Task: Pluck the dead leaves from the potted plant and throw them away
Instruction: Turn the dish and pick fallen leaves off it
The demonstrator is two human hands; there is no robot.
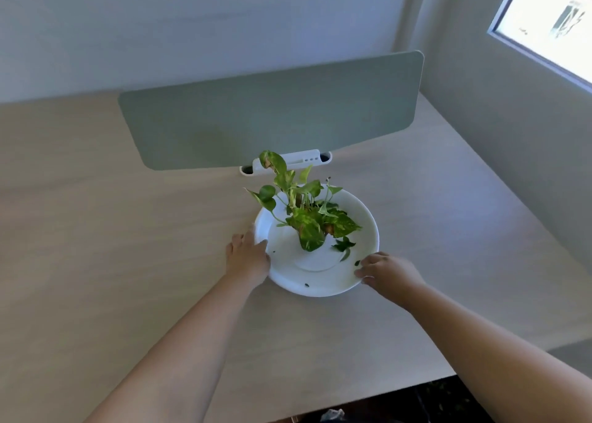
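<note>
Left hand (246, 256) gripped the white plate (358, 217) at its left rim, fingers curled over the edge, while the right hand (386, 270) held the near-right rim of that same plate, fingertips resting on its lip. Both hands were closed on the plate, not on any leaf. The potted plant (307, 211) stood at the plate's middle, and the plate sat on the table (96, 214), just in front of the green divider panel (272, 111) and its white clip tray (288, 163).

The pot itself was mostly hidden under foliage, so its material could not be told. The plate looked stiff, smooth and breakable; with the plant on it, the load would likely be top-heavy and apt to slide if tilted, so a level, two-sided hold at opposite rims suits it. The leaves looked thin, soft and very light on slender stems. A browned, curled leaf (270, 163) rose at the plate's far-left side, and brown patches (330, 229) showed low near the plant's centre. Each would probably come off best pinched at the base of its stalk, the other hand steadying the stem, since a tug on the blade could tear it or tip the pot. Small loose scraps (344, 246) lay on the plate's near side, light enough to gather by fingertip
</note>
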